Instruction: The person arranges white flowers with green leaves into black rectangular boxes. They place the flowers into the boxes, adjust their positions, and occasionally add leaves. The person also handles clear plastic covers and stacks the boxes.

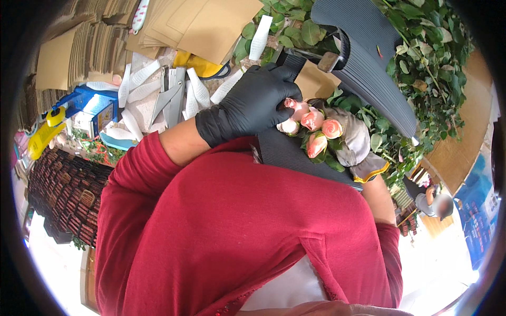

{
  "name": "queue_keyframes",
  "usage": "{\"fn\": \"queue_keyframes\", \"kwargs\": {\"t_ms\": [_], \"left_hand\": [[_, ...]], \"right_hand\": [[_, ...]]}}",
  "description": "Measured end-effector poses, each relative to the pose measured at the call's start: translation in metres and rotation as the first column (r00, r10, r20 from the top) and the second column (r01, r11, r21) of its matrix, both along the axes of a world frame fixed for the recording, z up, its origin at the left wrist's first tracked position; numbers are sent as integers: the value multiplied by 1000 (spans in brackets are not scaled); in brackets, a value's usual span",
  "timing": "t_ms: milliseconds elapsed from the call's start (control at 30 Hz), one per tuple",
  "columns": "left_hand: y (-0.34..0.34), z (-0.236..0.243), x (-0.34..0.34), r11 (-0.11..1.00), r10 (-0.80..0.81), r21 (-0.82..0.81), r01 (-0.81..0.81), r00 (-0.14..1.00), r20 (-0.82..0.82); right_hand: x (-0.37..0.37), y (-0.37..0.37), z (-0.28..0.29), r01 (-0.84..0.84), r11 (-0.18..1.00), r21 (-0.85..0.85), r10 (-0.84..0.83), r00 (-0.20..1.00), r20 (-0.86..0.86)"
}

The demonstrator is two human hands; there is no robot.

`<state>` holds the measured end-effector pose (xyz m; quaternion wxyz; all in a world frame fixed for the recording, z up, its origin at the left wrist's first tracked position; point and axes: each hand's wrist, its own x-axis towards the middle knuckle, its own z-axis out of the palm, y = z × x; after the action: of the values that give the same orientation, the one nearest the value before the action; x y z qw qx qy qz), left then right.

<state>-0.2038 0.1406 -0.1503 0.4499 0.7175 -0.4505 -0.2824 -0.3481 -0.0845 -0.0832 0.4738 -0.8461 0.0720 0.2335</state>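
Observation:
My left hand (252, 102), in a black glove, is closed at the left side of a small bunch of pink roses (316, 122). Its thumb and fingertips pinch a pale pink rose (297, 108) at the bunch's edge. My right hand (354, 138) wears a grey glove with a yellow-edged cuff and is closed around the bunch from the right. Most of its fingers are hidden by the blooms and leaves. Beneath the roses lies a black ribbed sheet (295, 158), close against my body. A brown card piece (316, 84) shows just beyond the blooms.
A black ribbed arm with a metal clamp (329, 61) rises at the far side. Leafy stems (427, 79) heap at the right. White foam net sleeves (198, 87), scissors (171, 95) and brown card stacks (211, 26) lie at the left and back. Another person (429, 204) is far right.

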Motion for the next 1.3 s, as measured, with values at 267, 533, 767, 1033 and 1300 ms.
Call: {"fn": "queue_keyframes", "kwargs": {"t_ms": [267, 533, 767, 1033, 1300], "left_hand": [[-5, 13, -4, 980, 100, 173, -104, 995, 30], [-3, 11, -7, 983, 150, 116, -142, 986, -69], [-9, 13, 7, 971, 134, 235, -54, 930, -343], [-1, 10, -11, 973, 215, -54, -223, 970, -117], [58, 25, 14, 858, 14, 450, -246, 889, 458]], "right_hand": [[-2, -2, -4, -27, 994, -106, 19, 998, -67], [-21, -11, -31, 42, 995, 90, -29, 990, -139], [-19, -10, -26, -81, 987, -137, 69, 994, -88], [-21, -8, -21, -23, 989, -144, 19, 999, -33], [-31, -6, -28, 86, 990, -109, -88, 996, -6]]}}
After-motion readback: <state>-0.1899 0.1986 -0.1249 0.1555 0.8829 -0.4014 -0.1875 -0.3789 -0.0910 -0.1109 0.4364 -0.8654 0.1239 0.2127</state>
